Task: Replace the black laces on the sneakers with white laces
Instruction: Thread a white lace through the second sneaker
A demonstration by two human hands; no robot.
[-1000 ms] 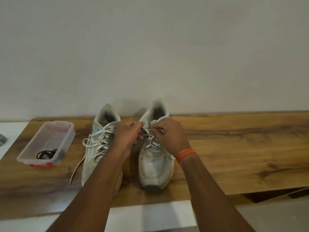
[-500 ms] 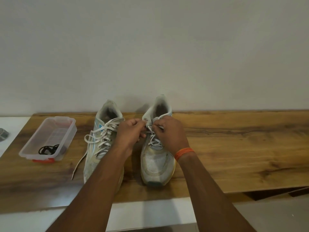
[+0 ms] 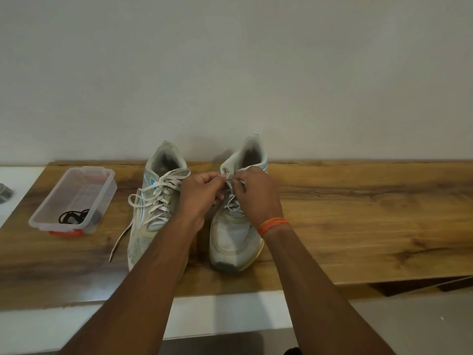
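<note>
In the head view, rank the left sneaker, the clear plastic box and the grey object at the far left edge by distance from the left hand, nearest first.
From the left hand:
1. Left sneaker, just to the hand's left, its forearm crossing over the toe.
2. Clear plastic box, farther left on the wooden top, black laces inside.
3. Grey object, at the picture's left edge, off the wood.

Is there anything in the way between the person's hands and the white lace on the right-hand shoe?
Nothing visible. The left hand and right hand are already at the white lace near the top of the right sneaker, fingers curled around it.
</note>
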